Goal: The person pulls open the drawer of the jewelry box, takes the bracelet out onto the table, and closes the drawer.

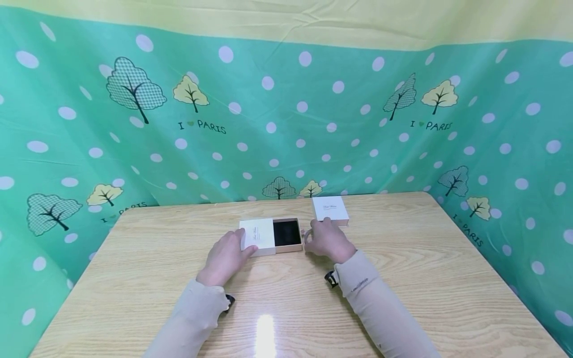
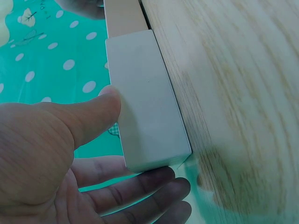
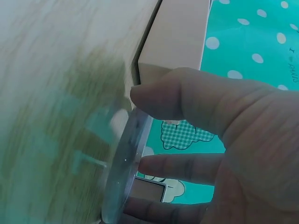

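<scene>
A white sliding gift box (image 1: pixel 257 236) lies on the table, its tan drawer (image 1: pixel 288 248) pulled partly out to the right with a black lining (image 1: pixel 286 233) inside. My left hand (image 1: pixel 226 253) grips the left end of the white sleeve (image 2: pixel 145 102), thumb on the near side and fingers around the end. Just off the drawer's right end, my right hand (image 1: pixel 329 240) holds a greyish, see-through bangle (image 3: pixel 125 163) between thumb and fingers. The bangle stands on edge close to the tabletop; the hand hides part of it in the head view.
A second white box (image 1: pixel 330 208) with printed lettering sits at the back of the table, just beyond my right hand. Behind the wood-grain table (image 1: pixel 403 298) hangs a green dotted curtain (image 1: pixel 286 124).
</scene>
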`<state>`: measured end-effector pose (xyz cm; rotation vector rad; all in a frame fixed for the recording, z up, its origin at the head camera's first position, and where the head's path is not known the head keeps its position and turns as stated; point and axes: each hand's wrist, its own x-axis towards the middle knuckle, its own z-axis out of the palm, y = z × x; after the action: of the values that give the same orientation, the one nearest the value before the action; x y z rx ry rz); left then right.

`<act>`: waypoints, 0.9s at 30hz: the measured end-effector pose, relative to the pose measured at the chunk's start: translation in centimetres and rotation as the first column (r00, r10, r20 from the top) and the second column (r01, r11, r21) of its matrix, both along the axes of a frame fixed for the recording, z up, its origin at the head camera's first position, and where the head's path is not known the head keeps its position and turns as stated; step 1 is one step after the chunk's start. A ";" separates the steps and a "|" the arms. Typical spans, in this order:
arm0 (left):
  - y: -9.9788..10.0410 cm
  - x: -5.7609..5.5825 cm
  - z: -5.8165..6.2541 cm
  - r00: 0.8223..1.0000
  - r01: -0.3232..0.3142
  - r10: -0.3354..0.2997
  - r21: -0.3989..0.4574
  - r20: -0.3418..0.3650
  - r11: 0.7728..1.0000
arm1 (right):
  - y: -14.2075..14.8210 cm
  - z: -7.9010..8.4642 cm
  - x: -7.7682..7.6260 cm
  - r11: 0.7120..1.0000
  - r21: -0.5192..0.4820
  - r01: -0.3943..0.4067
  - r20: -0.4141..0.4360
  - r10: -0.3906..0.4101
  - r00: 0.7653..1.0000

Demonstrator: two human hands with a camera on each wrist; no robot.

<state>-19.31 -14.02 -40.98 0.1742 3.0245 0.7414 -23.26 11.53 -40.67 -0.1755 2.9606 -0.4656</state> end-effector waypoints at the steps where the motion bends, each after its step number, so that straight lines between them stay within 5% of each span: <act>1: 0.0 0.0 0.0 1.000 0.000 0.000 0.001 -0.001 1.000 | 0.0 0.0 0.0 1.000 -0.002 0.002 0.001 -0.002 1.000; 27: 0.0 0.0 -0.1 1.000 0.000 0.000 0.002 -0.029 1.000 | -0.3 -0.2 0.1 0.998 0.049 -0.033 -0.018 0.033 0.999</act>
<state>-19.32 -13.97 -41.12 0.1863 3.0507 0.7491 -23.14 11.27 -40.83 -0.2243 2.9792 -0.3894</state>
